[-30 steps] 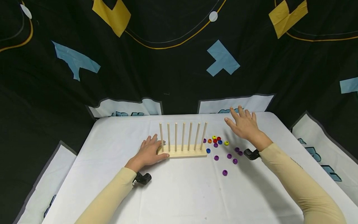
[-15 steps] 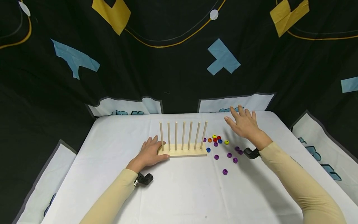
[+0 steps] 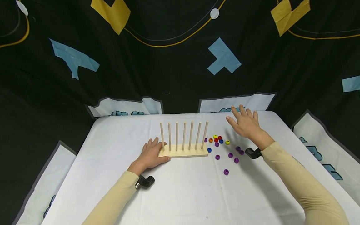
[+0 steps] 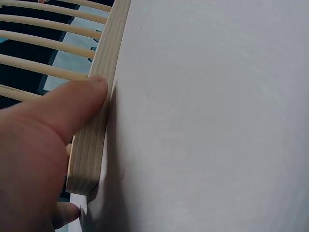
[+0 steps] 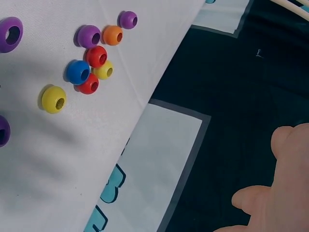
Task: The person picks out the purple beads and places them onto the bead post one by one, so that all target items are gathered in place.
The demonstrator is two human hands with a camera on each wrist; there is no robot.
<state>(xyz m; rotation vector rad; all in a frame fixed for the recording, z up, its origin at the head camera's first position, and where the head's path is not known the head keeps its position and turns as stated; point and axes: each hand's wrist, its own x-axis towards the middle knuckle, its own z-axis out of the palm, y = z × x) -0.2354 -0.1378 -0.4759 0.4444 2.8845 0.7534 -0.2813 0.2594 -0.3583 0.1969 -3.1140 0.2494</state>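
Only in head view: whole peg rack [image 3: 187, 153].

Makeshift booth, with black patterned drapes [image 3: 174, 78] around a white-clothed table [image 3: 182, 190].

Hand [image 4: 34, 154], 1 thumb [image 4: 79, 99] on wooden rack [image 4: 89, 157]

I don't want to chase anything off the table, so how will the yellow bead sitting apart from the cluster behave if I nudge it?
The yellow bead will likely roll readily, given its rounded sides. Its smooth-looking surface may feel slightly slippery. It's probably light, being small with a hole in it.
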